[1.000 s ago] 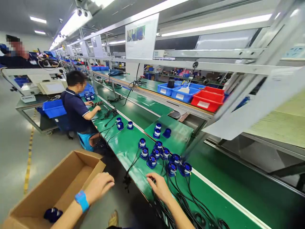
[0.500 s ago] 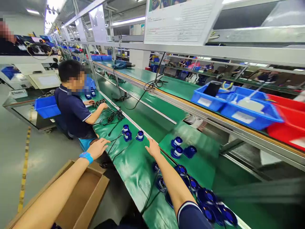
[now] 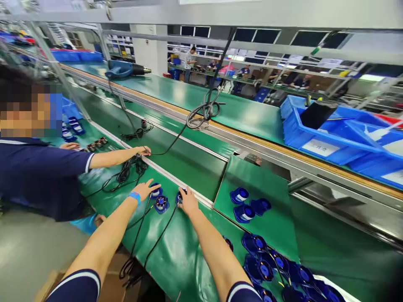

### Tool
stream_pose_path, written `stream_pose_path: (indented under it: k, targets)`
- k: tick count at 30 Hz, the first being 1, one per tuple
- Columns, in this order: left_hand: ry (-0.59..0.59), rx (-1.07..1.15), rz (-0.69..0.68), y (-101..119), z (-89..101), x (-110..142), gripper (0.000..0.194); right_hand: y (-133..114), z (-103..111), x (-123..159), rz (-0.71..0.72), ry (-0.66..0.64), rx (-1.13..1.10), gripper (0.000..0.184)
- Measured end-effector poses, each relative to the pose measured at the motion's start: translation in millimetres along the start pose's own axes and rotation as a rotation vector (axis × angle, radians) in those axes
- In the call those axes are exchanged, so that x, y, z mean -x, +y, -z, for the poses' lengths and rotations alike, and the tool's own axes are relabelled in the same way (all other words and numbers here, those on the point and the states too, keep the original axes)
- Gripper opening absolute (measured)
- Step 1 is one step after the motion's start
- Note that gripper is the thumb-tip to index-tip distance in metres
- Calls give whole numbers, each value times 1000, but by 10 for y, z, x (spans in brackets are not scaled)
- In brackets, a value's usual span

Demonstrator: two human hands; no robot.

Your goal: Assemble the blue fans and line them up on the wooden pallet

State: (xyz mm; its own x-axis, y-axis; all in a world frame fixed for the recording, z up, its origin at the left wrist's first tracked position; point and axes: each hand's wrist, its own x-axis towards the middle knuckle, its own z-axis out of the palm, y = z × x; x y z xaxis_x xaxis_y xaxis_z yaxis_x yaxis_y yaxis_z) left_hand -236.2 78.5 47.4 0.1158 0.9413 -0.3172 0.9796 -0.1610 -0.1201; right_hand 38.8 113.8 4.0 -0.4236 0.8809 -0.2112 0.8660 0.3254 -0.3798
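On the green bench mat (image 3: 176, 247), my left hand (image 3: 144, 191) reaches a blue round housing (image 3: 156, 191) with a black cable; its fingers are spread at the housing's rim. My right hand (image 3: 188, 202) has thumb and fingers around another blue housing (image 3: 179, 196), partly hidden by them, its black cable (image 3: 163, 228) trailing toward the bench edge. Between the hands a third blue housing (image 3: 161, 204) stands with its round opening facing up.
Several blue housings (image 3: 264, 268) crowd the bench at right, and three (image 3: 244, 213) sit on a raised green board. At left a co-worker's arm (image 3: 116, 157) reaches past coiled black cables (image 3: 126, 170). Blue bins (image 3: 317, 138) and a heat gun (image 3: 126, 70) occupy the shelf.
Both hands have moved forward to the blue housings, the right one closing around one of them. The view has shifted nearer the bench, and the co-worker's arm now extends toward the metal rail.
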Motion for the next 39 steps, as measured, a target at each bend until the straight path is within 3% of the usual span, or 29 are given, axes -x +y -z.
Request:
stream_pose_path:
  k: [4, 8, 11, 14, 17, 21, 25, 28, 31, 33, 35, 37, 39]
  targets:
    - [-50, 91, -194, -186, -191, -399, 63, 2, -136, -31, -44, 32, -82, 57]
    - [210, 111, -335, -288, -248, -414, 43, 259, -210, 367, -102, 48, -118, 51]
    - [356, 111, -459, -185, -108, -286, 43, 486, -226, 780, -127, 63, -144, 52]
    - [390, 90, -643, 138, 97, -160, 41, 640, -225, 1087, -150, 79, -164, 53]
    - [368, 62, -826, 561, 188, -124, 41, 692, -229, 1236, -179, 86, -198, 53]
    - [197, 1, -971, 917, 23, -182, 49, 586, -297, 1241, -211, 95, -237, 52]
    - [127, -9, -1008, 774, -274, -288, 70, 383, -365, 1135, -192, 89, -283, 58]
    - [135, 32, -944, 520, -447, -403, 68, 399, -253, 1272, -129, 112, -319, 75]
    - [94, 12, -852, 438, -496, -501, 59, 652, -48, 1880, -172, 337, -348, 52]
    - [89, -49, -774, 504, -458, -543, 63, 861, 28, 2495, -351, 543, -346, 35]
    - [103, -81, -719, 601, -392, -567, 70, 1011, 17, 3105, -566, 656, -304, 33]
    - [145, -58, -703, 673, -335, -575, 75, 1083, -55, 3545, -678, 638, -254, 34]
    - [201, -30, -737, 703, -310, -565, 75, 1115, -131, 3732, -669, 547, -214, 34]
